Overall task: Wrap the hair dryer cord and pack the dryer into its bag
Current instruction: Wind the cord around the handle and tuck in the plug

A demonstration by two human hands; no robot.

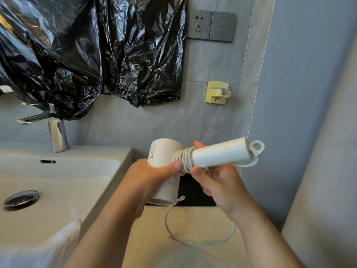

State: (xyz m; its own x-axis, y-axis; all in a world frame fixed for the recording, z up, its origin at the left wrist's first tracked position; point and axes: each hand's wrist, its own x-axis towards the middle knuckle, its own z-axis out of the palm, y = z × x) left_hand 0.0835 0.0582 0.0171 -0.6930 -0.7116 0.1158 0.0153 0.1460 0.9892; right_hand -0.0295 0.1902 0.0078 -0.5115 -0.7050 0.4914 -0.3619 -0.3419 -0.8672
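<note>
Right of the sink (108, 151) we hold the white hair dryer (218, 153) aloft | left hand (152, 176) clamped round its barrel | right hand (220, 182) pinching the cord (183, 158) against the handle, coils tight | spare loop dangling below.

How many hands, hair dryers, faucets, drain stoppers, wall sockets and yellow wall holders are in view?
hands: 2, left hand and right hand
hair dryer: 1
faucet: 1
drain stopper: 1
wall socket: 1
yellow wall holder: 1
total: 7
</note>
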